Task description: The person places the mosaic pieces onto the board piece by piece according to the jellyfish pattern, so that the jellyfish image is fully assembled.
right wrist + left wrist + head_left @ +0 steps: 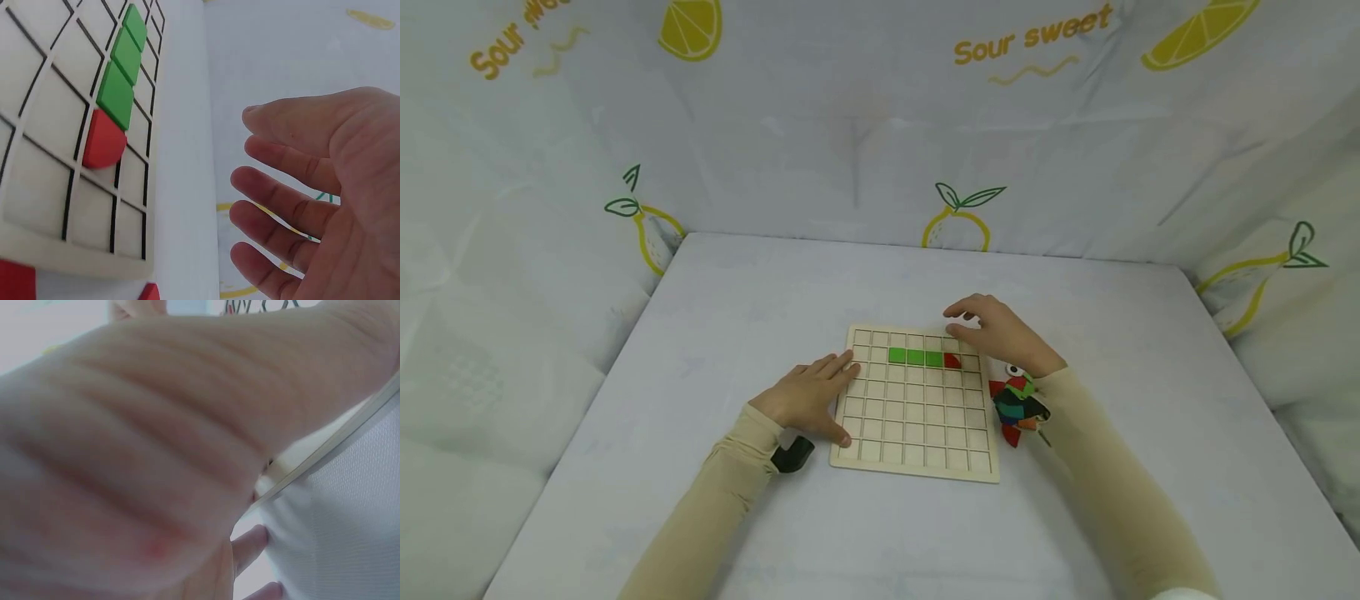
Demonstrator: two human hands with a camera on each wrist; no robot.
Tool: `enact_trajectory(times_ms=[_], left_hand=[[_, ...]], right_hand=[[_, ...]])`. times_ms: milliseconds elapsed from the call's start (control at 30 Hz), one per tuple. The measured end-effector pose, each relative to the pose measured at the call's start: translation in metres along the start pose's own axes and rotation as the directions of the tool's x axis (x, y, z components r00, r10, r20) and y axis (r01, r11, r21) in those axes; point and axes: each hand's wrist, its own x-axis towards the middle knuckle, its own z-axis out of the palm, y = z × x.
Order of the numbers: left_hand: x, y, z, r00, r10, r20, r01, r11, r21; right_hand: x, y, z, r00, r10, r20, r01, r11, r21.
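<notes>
A pale wooden grid board (917,454) lies on the table. One row near its far side holds several green square tiles (916,357) and, at their right end, a red tile with a rounded side (103,140). My left hand (808,395) rests at the board's left edge with fingers spread and thumb on its lower left part; close up it fills most of the left wrist view. Over the far right corner hovers my right hand (997,335), fingers loosely bent, nothing between them. The right wrist view shows this hand (325,169) apart from the tiles.
A heap of coloured tiles (1017,408) lies just right of the board, partly under the right forearm. Beside it shows a round black-and-white eye piece (1013,370). A black object (793,455) shows at the left wrist. A lemon-print cloth (850,150) hangs behind the table.
</notes>
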Motion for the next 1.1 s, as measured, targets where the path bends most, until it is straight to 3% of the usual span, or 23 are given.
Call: enact_trajectory(times_ms=[200,467,867,1100], left_hand=[[-0.001,0.000,0.000,1.000,-0.005,0.002,0.005,1.000,-0.002],[-0.001,-0.001,0.001,1.000,-0.010,0.004,0.010,1.000,0.001],[0.000,0.000,0.001,1.000,-0.004,0.006,0.004,1.000,0.011],[0.001,0.000,0.001,1.000,-0.007,0.007,0.007,1.000,0.014]], right_hand=[[-0.009,0.014,-0.016,0.998,0.070,-0.005,-0.070,0.997,-0.028],[-0.014,0.024,-0.023,0.985,0.171,-0.002,-0.171,0.984,-0.056],[-0.015,0.038,-0.019,0.972,0.231,0.028,-0.223,0.958,-0.181],[-0.012,0.044,-0.011,0.974,0.226,0.029,-0.211,0.944,-0.255]])
